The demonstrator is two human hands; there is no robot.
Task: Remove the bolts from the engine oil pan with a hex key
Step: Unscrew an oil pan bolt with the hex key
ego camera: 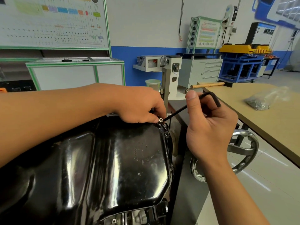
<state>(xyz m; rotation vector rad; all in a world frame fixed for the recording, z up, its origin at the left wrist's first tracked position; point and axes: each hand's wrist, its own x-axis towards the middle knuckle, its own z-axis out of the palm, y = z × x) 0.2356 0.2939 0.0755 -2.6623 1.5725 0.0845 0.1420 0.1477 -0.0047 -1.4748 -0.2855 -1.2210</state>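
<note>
The glossy black oil pan (pixel 113 159) fills the lower left, bottom side up on an engine stand. My left hand (pixel 141 106) reaches over its far right corner and pinches a small silver bolt (pixel 161 120) between its fingertips. My right hand (pixel 209 127) grips the black L-shaped hex key (pixel 206 96) near its bend, thumb up. The key's long arm slants down to the left and its tip lies right beside the bolt. An empty bolt hole (pixel 166 134) shows on the pan flange just below.
A tan workbench (pixel 259 114) stands at the right, with a plastic bag of hardware (pixel 259 101) and a wooden-handled tool (pixel 207 85) on it. The stand's chrome handwheel (pixel 243 153) sits below my right hand. Cabinets and training boards line the back wall.
</note>
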